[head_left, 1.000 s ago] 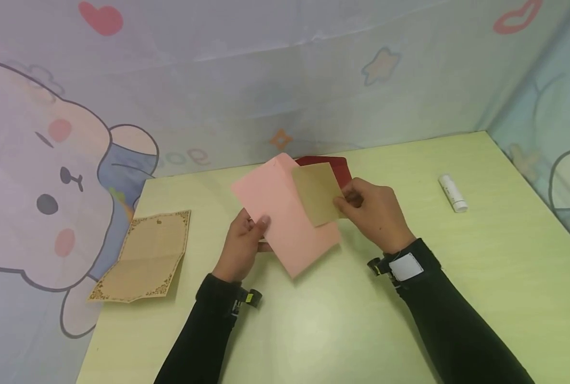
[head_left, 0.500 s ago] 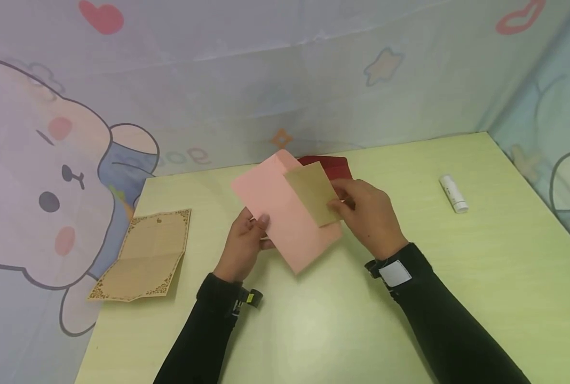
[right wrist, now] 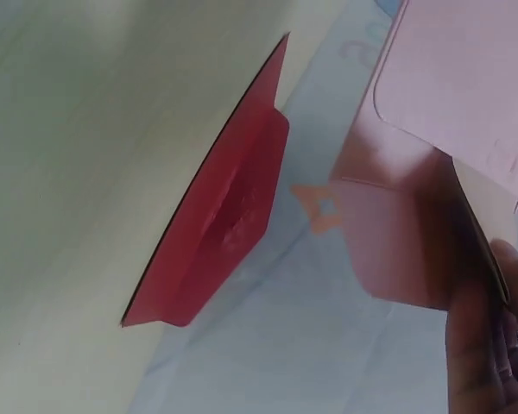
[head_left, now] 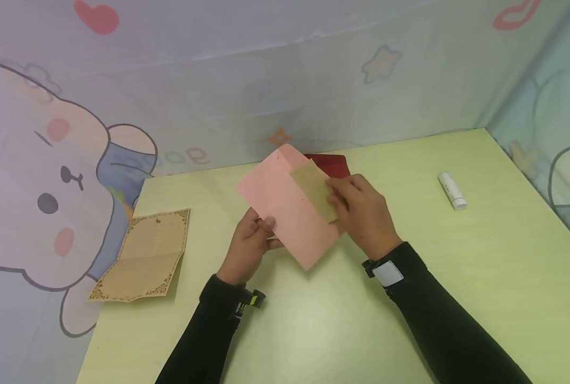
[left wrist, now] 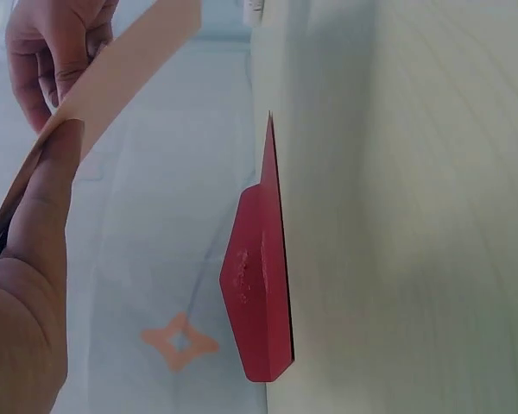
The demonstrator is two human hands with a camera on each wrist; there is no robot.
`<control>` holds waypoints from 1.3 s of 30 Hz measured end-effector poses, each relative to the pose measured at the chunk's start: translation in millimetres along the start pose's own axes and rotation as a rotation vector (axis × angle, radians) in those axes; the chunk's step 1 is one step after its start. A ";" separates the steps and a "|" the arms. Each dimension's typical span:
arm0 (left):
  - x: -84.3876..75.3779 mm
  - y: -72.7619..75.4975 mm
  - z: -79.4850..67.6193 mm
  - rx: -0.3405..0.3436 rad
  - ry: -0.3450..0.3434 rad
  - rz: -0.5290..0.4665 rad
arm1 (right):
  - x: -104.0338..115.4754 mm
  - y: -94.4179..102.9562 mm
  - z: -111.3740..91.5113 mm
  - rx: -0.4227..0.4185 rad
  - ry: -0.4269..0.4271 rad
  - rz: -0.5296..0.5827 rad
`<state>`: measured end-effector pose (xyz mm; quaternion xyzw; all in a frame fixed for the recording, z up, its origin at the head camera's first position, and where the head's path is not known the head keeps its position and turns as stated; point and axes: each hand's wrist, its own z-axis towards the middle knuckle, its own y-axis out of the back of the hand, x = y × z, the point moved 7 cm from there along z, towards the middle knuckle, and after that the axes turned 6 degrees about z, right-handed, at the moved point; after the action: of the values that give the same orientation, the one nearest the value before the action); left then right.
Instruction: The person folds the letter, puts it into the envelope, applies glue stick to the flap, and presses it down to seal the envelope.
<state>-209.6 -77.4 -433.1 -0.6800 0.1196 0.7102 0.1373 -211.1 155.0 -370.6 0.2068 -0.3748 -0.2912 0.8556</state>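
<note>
A pink envelope (head_left: 290,208) is held tilted above the table by my left hand (head_left: 246,245), thumb on its near face. At its right side, my right hand (head_left: 364,216) pinches a folded tan paper (head_left: 314,186). Part of this paper lies behind the envelope's front face. In the right wrist view, the flap of the pink envelope (right wrist: 393,241) stands open and the paper's edge (right wrist: 479,228) sits at its mouth, between thumb and fingers. The left wrist view shows my left thumb (left wrist: 43,207) along the envelope.
Behind the hands, a red envelope (head_left: 330,164) lies on the table with its flap raised. An unfolded tan letter sheet (head_left: 148,256) with an ornate border rests at the left. A white glue stick (head_left: 452,190) lies at the right. A printed cloth hangs behind the table.
My right hand has moved left and the tan paper has gone deeper into the pink envelope, so less of it shows. The envelope has shifted slightly up and to the right.
</note>
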 end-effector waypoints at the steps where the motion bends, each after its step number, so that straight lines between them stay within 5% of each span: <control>1: -0.5 -0.3 -0.2 0.001 -0.003 0.004 | -0.6 -1.1 0.3 0.018 -0.017 0.009; 7: -1.4 -0.5 -1.2 -0.010 0.002 0.020 | -8.6 -4.7 3.0 0.099 -0.154 0.117; 22: 0.1 -0.3 -1.4 -0.004 0.019 -0.016 | -17.0 -11.6 2.0 0.181 -0.331 0.353; 28: 2.4 2.1 -0.3 -0.033 0.049 0.014 | -15.7 -11.3 2.0 0.158 -0.327 0.386; 35: 0.9 0.5 -0.5 -0.037 0.024 0.026 | -7.9 -3.3 3.9 0.044 -0.165 0.280; 39: 0.4 -0.6 -1.4 -0.040 0.009 0.015 | -6.9 -2.7 3.9 0.018 -0.159 0.281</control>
<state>-208.1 -77.4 -433.6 -0.6849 0.1109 0.7104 0.1179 -218.7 157.0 -373.3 0.1366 -0.4690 -0.1807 0.8537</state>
